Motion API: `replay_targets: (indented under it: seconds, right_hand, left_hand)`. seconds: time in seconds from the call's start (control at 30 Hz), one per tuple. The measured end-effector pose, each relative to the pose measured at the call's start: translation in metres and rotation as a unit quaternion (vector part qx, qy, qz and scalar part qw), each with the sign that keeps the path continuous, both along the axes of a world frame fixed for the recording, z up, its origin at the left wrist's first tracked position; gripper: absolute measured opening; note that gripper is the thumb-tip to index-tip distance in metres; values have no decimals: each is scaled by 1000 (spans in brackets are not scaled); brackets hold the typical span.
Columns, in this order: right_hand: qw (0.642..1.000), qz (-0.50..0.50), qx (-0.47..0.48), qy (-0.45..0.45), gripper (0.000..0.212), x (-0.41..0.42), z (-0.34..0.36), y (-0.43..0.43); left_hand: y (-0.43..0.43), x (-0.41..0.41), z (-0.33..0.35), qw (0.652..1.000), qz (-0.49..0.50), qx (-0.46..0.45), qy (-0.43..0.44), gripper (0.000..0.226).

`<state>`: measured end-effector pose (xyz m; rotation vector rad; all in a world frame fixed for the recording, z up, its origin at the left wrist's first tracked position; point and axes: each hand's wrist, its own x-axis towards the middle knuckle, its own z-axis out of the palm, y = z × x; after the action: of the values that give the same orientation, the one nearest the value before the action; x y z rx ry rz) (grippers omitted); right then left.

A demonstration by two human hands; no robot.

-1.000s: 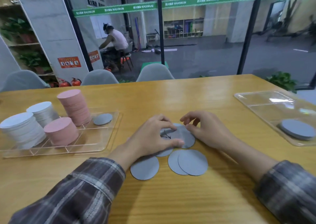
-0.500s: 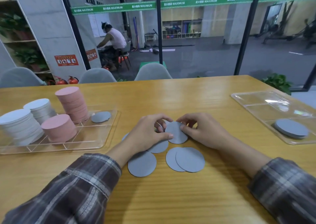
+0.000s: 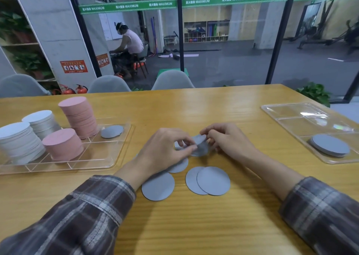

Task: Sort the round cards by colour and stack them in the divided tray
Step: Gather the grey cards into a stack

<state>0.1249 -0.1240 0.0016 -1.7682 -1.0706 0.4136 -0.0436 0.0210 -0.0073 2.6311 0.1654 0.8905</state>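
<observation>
Several held grey cards (image 3: 200,139) tilt up off the tabletop (image 3: 194,225), pinched between the left hand (image 3: 165,149) and right hand (image 3: 229,140). Loose grey cards (image 3: 158,186) lie flat just nearer, two overlapping. The clear divided tray (image 3: 101,153) at left carries two white stacks (image 3: 19,142), two pink stacks (image 3: 79,116) and one grey card (image 3: 112,131).

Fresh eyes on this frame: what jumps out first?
In the middle, the left hand and right hand pinch a few grey cards between them, with loose grey cards lying flat near the wrists. On the left, the divided tray holds tall pink stacks and white stacks. On the right, the clear tray holds one low grey stack.
</observation>
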Motion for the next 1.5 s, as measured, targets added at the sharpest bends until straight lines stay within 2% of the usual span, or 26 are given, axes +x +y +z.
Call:
replay_targets:
  seconds: [0.07, 0.17, 0.23, 0.4, 0.5, 0.6, 0.67, 0.8, 0.9, 1.1, 1.23, 1.37, 1.43, 1.5]
  right_hand:
    - [998, -3, -4, -58, 23, 1, -2, 0]
    - [989, 4, 5, -151, 9, 1, -4, 0]
    - [986, 7, 17, -163, 3, 1, -4, 1]
    - [986, 23, 34, -159, 9, 1, -4, 1]
    - [987, -2, 27, -156, 11, 5, -5, 1]
    - [990, -31, 17, -135, 10, 7, -4, 0]
    - [991, -45, 11, -122, 10, 7, -3, 0]
    - [995, -51, 17, -80, 4, 6, -1, -2]
    - [997, -50, 18, -56, 10, 3, 2, -4]
    - [997, -53, 16, -52, 16, 3, 5, -9]
    - [995, -63, 13, -82, 14, 4, 5, -8]
    - [994, -66, 5, -87, 12, 5, 5, -7]
    - [994, -57, -1, -92, 14, 4, 5, -8]
    - [994, -45, 0, -95, 14, 2, 5, -8]
  left_hand:
    - [3, 0, 3, 999, 9, 5, -46, 3]
    - [3, 1, 5, 994, 33, -45, -90, 4]
    - [1, 1, 4, 990, 45, -93, -96, 4]
    - [-2, 5, 2, 981, 78, -157, -85, 10]
    - [3, 6, -5, 984, 99, -146, -5, 33]
    - [6, 6, -15, 985, 109, -78, 108, 54]
    - [5, 8, -17, 983, 112, -60, 131, 62]
    - [3, 6, -10, 980, 108, -88, 139, 59]
    - [4, 2, -5, 977, 102, -131, 132, 56]
    - [8, -4, 4, 969, 66, -228, 75, 41]
    - [9, -3, 4, 959, 46, -277, 40, 31]
    - [12, -4, 4, 969, 41, -242, 24, 19]
    - [13, -5, 4, 971, 40, -231, 35, 24]
    - [14, -6, 5, 967, 28, -247, 54, 38]
